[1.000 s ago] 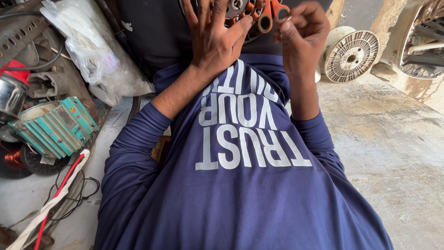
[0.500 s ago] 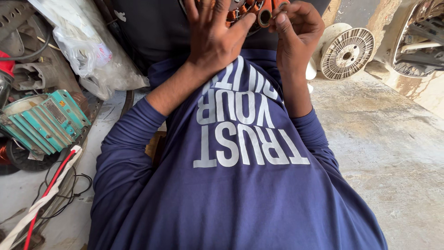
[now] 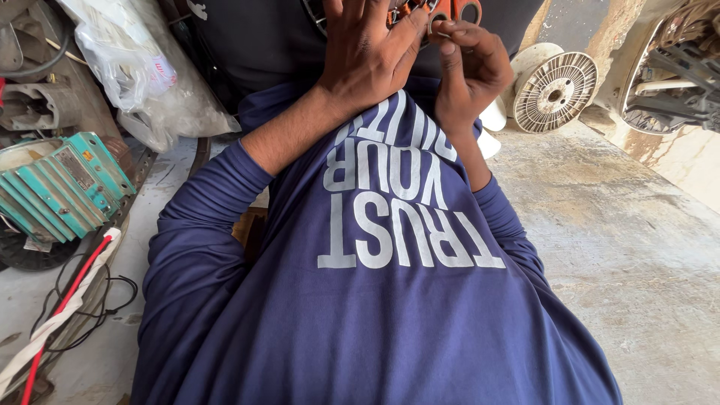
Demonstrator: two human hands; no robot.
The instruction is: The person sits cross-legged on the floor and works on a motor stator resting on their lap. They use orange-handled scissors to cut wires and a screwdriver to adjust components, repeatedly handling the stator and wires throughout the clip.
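My left hand [image 3: 367,64] is raised at the top of the view. Its fingers are spread over a dark round motor part [image 3: 319,15] with copper-coloured windings, mostly cut off by the frame edge. My right hand [image 3: 471,71] is curled just to its right, fingertips pinched at the orange scissor handles [image 3: 454,9] between the two hands. Both forearms come out of the pushed-up sleeves of my navy shirt [image 3: 390,300] with white lettering, which fills the lower middle of the view.
A teal finned motor housing [image 3: 56,184] lies at the left, with red and white cables [image 3: 52,322] below it. A clear plastic bag [image 3: 139,71] sits at upper left. An empty white wire spool [image 3: 555,90] stands at upper right on the concrete floor [image 3: 637,247].
My right hand has closed in on the orange handles, beside my left thumb. My left hand stays pressed on the motor part. The view has shifted slightly.
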